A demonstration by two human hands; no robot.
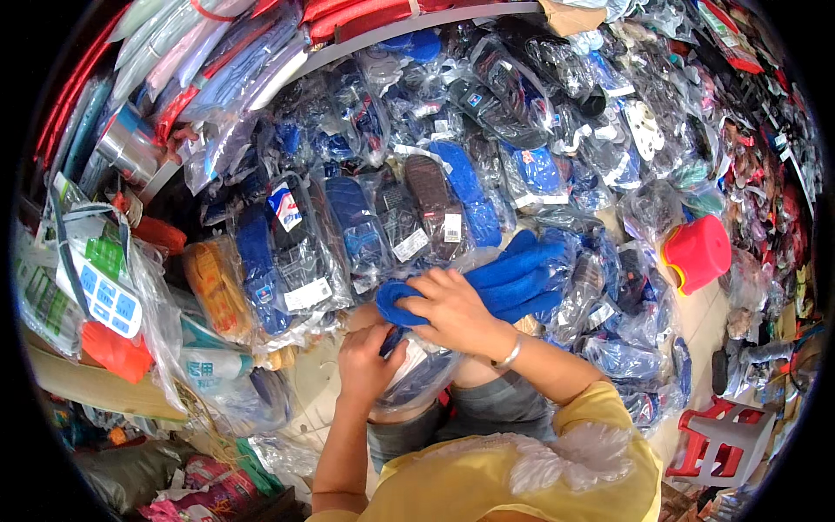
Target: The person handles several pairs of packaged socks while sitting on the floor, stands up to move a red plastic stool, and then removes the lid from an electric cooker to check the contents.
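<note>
My right hand [450, 310] grips a bundle of blue fleecy fabric pieces [512, 280]. Their long rounded ends spread out to the right, and a curled end shows left of my fingers. I cannot tell exactly what the pieces are. On my lap lies a pair of dark blue slippers in a clear plastic bag [417, 378] with a white label. The fingers of my left hand [368, 362] are closed on the upper end of this bag. Just beyond my hands stand rows of bagged slippers, among them a brown slipper [430, 189] and a yellow-brown bagged pair [217, 287].
Piles of bagged footwear [509, 98] fill the far side and the right. A pink plastic stool [698, 254] and a red and grey stool [724, 444] stand to the right. At left hang plastic-wrapped goods [101, 287]. Folded textiles [215, 72] are stacked at upper left.
</note>
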